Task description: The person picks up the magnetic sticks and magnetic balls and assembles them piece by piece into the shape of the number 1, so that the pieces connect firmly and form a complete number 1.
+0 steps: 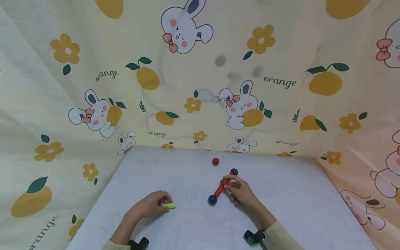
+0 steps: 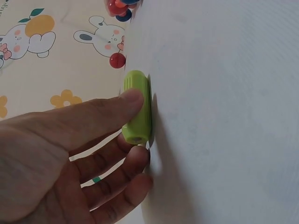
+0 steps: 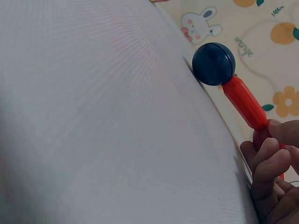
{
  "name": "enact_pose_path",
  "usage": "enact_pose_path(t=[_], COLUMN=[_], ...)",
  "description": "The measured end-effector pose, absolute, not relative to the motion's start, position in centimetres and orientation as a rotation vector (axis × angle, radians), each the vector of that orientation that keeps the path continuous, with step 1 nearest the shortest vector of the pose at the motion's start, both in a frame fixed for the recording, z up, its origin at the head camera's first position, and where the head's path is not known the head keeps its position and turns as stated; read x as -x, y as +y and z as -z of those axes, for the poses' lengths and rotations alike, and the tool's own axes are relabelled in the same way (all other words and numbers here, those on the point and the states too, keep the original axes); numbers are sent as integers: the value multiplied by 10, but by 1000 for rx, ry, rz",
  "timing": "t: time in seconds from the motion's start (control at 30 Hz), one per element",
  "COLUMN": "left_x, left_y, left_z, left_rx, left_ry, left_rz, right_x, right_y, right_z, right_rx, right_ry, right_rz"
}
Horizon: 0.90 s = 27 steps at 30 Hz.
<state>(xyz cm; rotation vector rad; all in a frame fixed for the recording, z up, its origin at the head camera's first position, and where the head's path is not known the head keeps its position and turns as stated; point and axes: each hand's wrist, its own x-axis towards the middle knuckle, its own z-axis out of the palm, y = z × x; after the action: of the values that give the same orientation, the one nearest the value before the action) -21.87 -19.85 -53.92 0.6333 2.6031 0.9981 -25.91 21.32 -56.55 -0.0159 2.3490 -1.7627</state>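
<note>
Left hand (image 1: pixel 153 204), right hand (image 1: pixel 243 193), white tabletop (image 1: pixel 190 229), bunny-print cloth (image 1: pixel 184 71) behind

head: above, forward-down | wrists: close, tilted sideways | shared: white tabletop (image 1: pixel 193 225)

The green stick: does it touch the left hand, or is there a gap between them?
Touching. The left wrist view shows the left hand holding the green stick, one digit laid directly on it.

The person's bare left forearm (image 1: pixel 123 227) slants inward, the left hand (image 1: pixel 153 204) pinching with straight thumb (image 2: pixel 110 109) opposite curled fingers. The bare right forearm (image 1: pixel 265 217) slants inward too, the right hand (image 1: pixel 240 191) pinching, its fingers bent.
</note>
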Motion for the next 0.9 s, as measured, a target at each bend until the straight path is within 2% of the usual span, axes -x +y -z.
enact_pose_path(t=[0.4, 0.9], left_x=[219, 222], left_y=[-192, -164], left_z=[537, 541], left_rx=[-719, -649], left_ry=[2598, 2628], left_rz=[-995, -956], right_x=[260, 260], right_y=[215, 215], right_z=[567, 568], right_rx=[42, 29], right_ry=[2334, 2355], right_rz=[1763, 1756])
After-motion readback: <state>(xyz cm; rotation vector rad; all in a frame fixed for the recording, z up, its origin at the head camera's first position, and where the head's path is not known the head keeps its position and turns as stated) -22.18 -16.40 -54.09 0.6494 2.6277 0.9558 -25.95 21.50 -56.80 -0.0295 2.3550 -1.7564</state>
